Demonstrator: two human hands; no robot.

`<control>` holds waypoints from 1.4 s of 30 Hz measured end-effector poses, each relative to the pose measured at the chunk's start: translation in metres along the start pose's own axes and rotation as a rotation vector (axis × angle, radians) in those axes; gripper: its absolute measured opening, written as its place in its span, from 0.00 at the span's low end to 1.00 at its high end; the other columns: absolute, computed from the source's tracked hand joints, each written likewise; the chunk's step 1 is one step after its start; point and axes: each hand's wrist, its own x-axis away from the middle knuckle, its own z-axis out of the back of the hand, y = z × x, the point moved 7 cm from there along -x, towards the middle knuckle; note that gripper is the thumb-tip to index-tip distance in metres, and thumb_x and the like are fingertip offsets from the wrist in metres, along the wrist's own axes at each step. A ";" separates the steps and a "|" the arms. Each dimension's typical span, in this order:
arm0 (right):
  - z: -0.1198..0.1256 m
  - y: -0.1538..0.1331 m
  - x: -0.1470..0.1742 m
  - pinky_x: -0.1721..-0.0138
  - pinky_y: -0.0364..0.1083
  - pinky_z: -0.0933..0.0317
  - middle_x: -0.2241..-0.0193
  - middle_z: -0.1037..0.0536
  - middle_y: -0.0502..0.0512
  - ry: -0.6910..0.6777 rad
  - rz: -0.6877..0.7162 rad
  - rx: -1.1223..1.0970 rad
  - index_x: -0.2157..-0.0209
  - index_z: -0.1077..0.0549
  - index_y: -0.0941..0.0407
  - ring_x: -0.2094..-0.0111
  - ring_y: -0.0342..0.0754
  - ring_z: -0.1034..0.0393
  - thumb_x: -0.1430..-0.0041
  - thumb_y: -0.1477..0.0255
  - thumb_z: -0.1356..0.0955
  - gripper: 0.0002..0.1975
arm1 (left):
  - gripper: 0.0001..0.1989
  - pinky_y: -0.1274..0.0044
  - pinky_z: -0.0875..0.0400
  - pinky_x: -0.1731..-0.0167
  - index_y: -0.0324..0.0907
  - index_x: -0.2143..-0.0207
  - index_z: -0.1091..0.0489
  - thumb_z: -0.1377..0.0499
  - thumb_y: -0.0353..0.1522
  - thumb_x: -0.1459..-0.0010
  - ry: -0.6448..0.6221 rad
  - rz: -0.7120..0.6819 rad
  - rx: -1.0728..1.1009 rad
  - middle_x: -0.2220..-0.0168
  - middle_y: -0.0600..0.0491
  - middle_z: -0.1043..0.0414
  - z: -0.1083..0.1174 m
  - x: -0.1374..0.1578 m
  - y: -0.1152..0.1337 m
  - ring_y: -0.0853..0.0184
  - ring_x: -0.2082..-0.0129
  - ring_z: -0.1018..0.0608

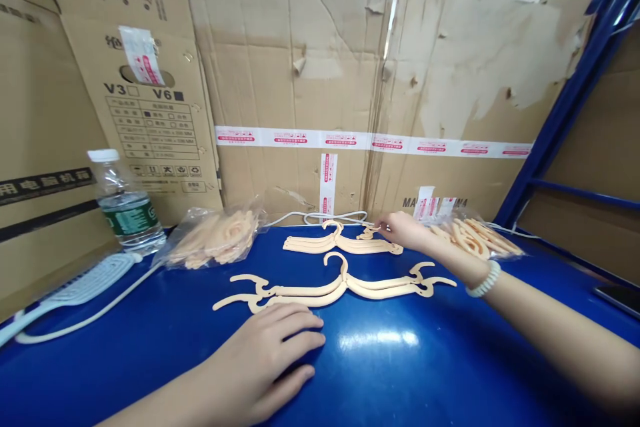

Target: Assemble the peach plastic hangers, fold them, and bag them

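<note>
My left hand (285, 347) lies palm down on the blue table with its fingers spread, holding nothing. Just beyond its fingertips is a beige plastic folding clothes hanger (320, 297), opened out, with small hooked arms at both ends. Behind that hanger lies a second beige hanger (313, 245) without hooked arms at its ends. My right hand (403, 228) reaches to the back, its fingers pinched on a small beige plastic piece (367, 233) beside the second hanger. The fingers partly hide that piece.
Clear bags of beige hanger parts lie at the left (215, 237) and right (480, 237). A water bottle (130, 210), a light-blue hairbrush (85, 287) and a white cable (100, 313) are at left. Cardboard sheets (300, 80) stand behind; a dark phone-like object (620, 299) sits far right.
</note>
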 end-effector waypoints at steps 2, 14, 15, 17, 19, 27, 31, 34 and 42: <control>-0.004 0.004 -0.013 0.64 0.42 0.38 0.61 0.19 0.59 -0.024 -0.026 0.028 0.60 0.22 0.56 0.60 0.51 0.24 0.42 0.75 0.35 0.12 | 0.16 0.66 0.33 0.49 0.46 0.49 0.33 0.46 0.29 0.39 -0.025 -0.013 -0.003 0.48 0.49 0.27 0.001 -0.002 0.001 0.58 0.49 0.27; -0.026 0.005 -0.045 0.64 0.46 0.35 0.62 0.19 0.65 -0.086 -0.102 0.102 0.64 0.21 0.60 0.60 0.53 0.24 0.41 0.71 0.34 0.10 | 0.16 0.66 0.33 0.49 0.45 0.49 0.34 0.46 0.29 0.40 -0.059 -0.026 -0.005 0.48 0.48 0.28 0.001 -0.001 0.003 0.57 0.49 0.27; -0.026 0.005 -0.047 0.63 0.46 0.35 0.62 0.19 0.64 -0.093 -0.104 0.100 0.64 0.22 0.60 0.61 0.52 0.24 0.41 0.71 0.34 0.10 | 0.16 0.66 0.32 0.49 0.45 0.49 0.34 0.46 0.29 0.40 -0.059 -0.028 -0.005 0.48 0.48 0.28 0.001 -0.001 0.003 0.57 0.49 0.27; -0.026 0.005 -0.049 0.64 0.46 0.35 0.64 0.19 0.63 -0.102 -0.105 0.085 0.65 0.22 0.60 0.62 0.51 0.24 0.42 0.71 0.33 0.09 | 0.16 0.66 0.32 0.50 0.45 0.49 0.33 0.46 0.29 0.39 -0.058 -0.031 -0.003 0.48 0.48 0.28 0.001 -0.001 0.003 0.58 0.49 0.27; -0.025 0.006 -0.052 0.66 0.44 0.36 0.66 0.19 0.63 -0.098 -0.100 0.054 0.68 0.21 0.60 0.64 0.50 0.24 0.45 0.72 0.32 0.07 | 0.16 0.66 0.32 0.50 0.45 0.49 0.33 0.46 0.29 0.39 -0.057 -0.029 0.006 0.48 0.48 0.28 0.002 -0.002 0.003 0.58 0.49 0.27; 0.032 -0.011 -0.038 0.69 0.41 0.36 0.74 0.20 0.58 0.121 -0.059 -0.188 0.72 0.25 0.59 0.71 0.47 0.25 0.47 0.73 0.34 0.06 | 0.16 0.67 0.32 0.49 0.46 0.50 0.32 0.45 0.28 0.40 0.002 0.006 0.089 0.49 0.49 0.27 0.002 0.002 -0.001 0.59 0.50 0.26; 0.062 -0.052 -0.006 0.76 0.42 0.33 0.80 0.23 0.53 0.155 0.065 -0.810 0.69 0.32 0.58 0.80 0.43 0.27 0.43 0.68 0.34 0.07 | 0.16 0.71 0.31 0.50 0.47 0.50 0.31 0.44 0.29 0.40 0.061 0.125 0.304 0.51 0.49 0.26 0.005 0.002 -0.005 0.62 0.52 0.25; 0.054 -0.102 0.026 0.73 0.43 0.29 0.76 0.21 0.54 -0.098 0.176 -1.247 0.68 0.35 0.57 0.74 0.45 0.24 0.46 0.66 0.30 0.11 | 0.14 0.71 0.30 0.53 0.46 0.50 0.31 0.44 0.32 0.39 0.112 0.325 0.549 0.54 0.48 0.25 0.003 0.001 -0.015 0.62 0.55 0.24; -0.015 -0.192 0.099 0.84 0.37 0.38 0.81 0.26 0.44 -0.547 0.270 -1.519 0.65 0.42 0.54 0.85 0.39 0.33 0.45 0.60 0.29 0.19 | 0.19 0.76 0.30 0.68 0.38 0.66 0.30 0.40 0.47 0.43 0.314 0.684 1.200 0.69 0.51 0.28 -0.012 0.004 -0.031 0.67 0.69 0.26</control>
